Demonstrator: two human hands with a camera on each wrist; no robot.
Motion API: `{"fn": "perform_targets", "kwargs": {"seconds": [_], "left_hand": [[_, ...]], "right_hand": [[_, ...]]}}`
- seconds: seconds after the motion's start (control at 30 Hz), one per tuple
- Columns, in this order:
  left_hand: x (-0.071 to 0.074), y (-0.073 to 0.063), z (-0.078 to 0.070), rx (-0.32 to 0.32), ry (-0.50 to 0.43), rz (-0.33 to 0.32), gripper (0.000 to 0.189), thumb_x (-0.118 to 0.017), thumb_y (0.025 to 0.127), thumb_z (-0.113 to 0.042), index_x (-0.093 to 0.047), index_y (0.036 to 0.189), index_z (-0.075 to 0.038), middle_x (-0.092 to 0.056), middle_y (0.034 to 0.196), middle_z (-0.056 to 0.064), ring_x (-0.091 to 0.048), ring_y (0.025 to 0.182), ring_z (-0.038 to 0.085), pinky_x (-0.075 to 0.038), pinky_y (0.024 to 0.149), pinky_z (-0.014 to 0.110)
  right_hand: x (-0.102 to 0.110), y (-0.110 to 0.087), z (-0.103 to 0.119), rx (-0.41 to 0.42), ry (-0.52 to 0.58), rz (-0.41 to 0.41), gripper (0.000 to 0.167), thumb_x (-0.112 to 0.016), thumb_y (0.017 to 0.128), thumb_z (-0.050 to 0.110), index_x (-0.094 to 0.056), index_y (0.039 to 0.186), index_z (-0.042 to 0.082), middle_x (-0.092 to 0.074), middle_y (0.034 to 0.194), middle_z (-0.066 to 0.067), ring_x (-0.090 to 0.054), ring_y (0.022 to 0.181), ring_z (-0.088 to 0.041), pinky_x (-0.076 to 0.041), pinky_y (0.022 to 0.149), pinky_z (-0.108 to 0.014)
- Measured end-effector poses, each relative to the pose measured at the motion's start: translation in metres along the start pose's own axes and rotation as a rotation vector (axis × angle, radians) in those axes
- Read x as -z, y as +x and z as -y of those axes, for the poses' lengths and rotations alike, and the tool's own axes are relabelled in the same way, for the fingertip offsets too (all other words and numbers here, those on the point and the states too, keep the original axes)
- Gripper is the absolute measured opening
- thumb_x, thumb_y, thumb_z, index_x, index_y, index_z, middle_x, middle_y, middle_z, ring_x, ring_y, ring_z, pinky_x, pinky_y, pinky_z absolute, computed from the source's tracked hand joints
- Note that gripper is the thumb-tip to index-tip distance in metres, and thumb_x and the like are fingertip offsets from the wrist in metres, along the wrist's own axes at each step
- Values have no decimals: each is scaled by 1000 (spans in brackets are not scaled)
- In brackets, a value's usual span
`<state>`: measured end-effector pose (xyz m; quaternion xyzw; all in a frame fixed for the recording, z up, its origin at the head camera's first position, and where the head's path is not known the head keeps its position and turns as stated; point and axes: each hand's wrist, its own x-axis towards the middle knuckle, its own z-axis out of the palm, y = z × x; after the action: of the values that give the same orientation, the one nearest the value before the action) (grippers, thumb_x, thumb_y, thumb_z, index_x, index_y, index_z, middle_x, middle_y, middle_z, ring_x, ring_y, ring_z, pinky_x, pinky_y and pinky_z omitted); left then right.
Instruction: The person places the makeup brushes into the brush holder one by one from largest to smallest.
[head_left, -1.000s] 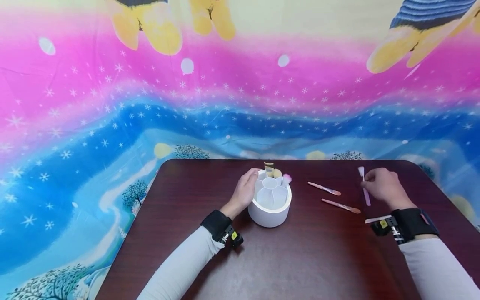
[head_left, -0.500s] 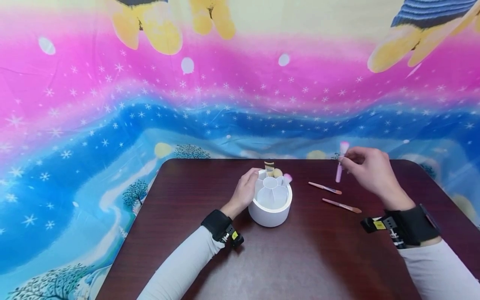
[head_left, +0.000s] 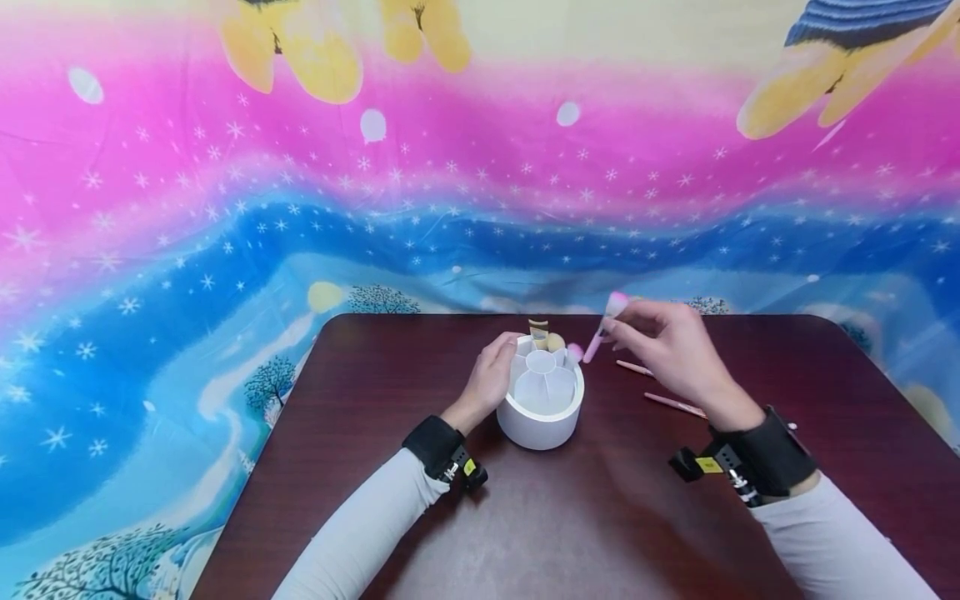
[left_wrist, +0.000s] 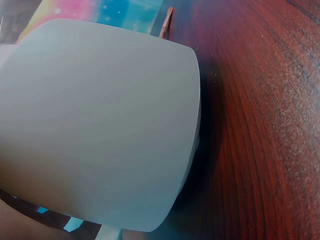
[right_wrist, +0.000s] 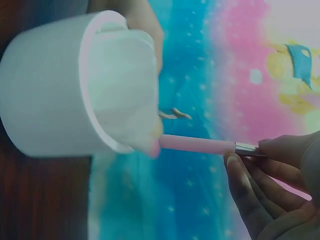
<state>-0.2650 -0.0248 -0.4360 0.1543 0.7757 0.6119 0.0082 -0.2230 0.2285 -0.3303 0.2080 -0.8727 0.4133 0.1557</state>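
Observation:
A round white divided organizer (head_left: 538,429) stands upright on the table, and its smooth wall (left_wrist: 110,120) fills much of the left wrist view. My left hand (head_left: 491,373) grips its left side, fingers at the rim. My right hand (head_left: 675,346) pinches a makeup brush (right_wrist: 197,144) by its silver ferrule, pink-and-white bristles up and pink handle slanting down. In the head view the handle's end is just right of the organizer's rim. Inside the rear compartments stand a yellow tube (head_left: 538,335), a round yellowish sponge (head_left: 555,342) and a pink-tipped brush (head_left: 575,351).
Two thin pink makeup brushes, one farther back (head_left: 633,367) and one nearer (head_left: 675,405), lie right of the organizer, partly hidden by my right hand and wrist. A patterned cloth backdrop (head_left: 465,183) hangs behind the dark wooden table (head_left: 420,517).
My right hand has lifted the pink-handled brush off the table's right side and carried it left to the organizer. My left hand has stayed on the organizer.

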Motion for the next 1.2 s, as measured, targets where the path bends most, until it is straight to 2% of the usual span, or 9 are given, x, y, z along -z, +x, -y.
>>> {"fn": "perform_targets", "kwargs": {"seconds": [0.13,0.27,0.43,0.6,0.77,0.87,1.0,1.1,1.2], "left_hand": [[-3,2,7,5,-1,-9,45,-30,113,-27,-59,139,-5,-64,134,15,-58,126,27,-43,109,48],[-3,2,6,-4,1,-16,43,-31,112,-25,-60,136,-4,-65,131,15,-59,123,27,-45,107,47],[-2,4,4,-14,0,-27,43,-31,112,-24,-61,135,-3,-66,129,15,-60,122,27,-46,107,46],[-2,5,3,-19,-1,-37,43,-31,111,-24,-62,133,-3,-66,128,16,-60,121,27,-45,107,46],[-2,5,3,-20,5,-40,43,-31,111,-23,-62,133,-2,-66,128,16,-60,122,27,-45,107,46],[-2,4,3,-16,9,-34,43,-31,111,-23,-61,134,-2,-66,129,16,-60,123,27,-45,108,46],[-1,4,4,-16,11,-27,44,-30,112,-24,-61,135,-2,-65,130,16,-59,123,28,-45,108,46],[-2,4,5,-22,5,-26,44,-30,112,-23,-61,134,-1,-65,130,17,-59,123,28,-45,108,46],[-2,4,5,-23,3,-25,44,-30,112,-24,-60,135,-2,-65,130,17,-59,123,29,-45,108,47]], "right_hand": [[-18,-2,-3,-3,29,39,8,-71,98,13,-77,98,7,-72,91,-5,-73,75,-14,-57,66,-23],[-30,-5,-6,-37,15,87,11,-71,98,15,-78,102,8,-76,93,-4,-74,78,-17,-56,69,-25],[-37,-8,-8,-83,11,138,18,-71,98,17,-77,112,7,-76,100,-6,-74,83,-24,-57,72,-28],[-38,-11,-11,-99,9,143,18,-72,97,17,-76,112,7,-76,100,-7,-74,83,-21,-58,73,-29],[-26,-13,-16,-92,-15,115,14,-72,98,16,-76,108,8,-77,97,-7,-74,82,-17,-56,70,-26],[-12,-15,-21,-86,-42,73,12,-72,98,17,-75,106,9,-77,94,-7,-75,81,-18,-55,68,-21],[10,-17,-29,-96,-98,29,14,-71,98,20,-76,106,9,-77,89,-5,-73,77,-10,-53,65,-18],[26,-17,-38,-123,-153,33,17,-69,100,23,-75,108,9,-76,88,-5,-70,75,-4,-51,64,-20],[37,-17,-54,-161,-211,71,20,-67,101,24,-74,110,8,-75,88,-4,-69,75,-6,-50,67,-24]]}}
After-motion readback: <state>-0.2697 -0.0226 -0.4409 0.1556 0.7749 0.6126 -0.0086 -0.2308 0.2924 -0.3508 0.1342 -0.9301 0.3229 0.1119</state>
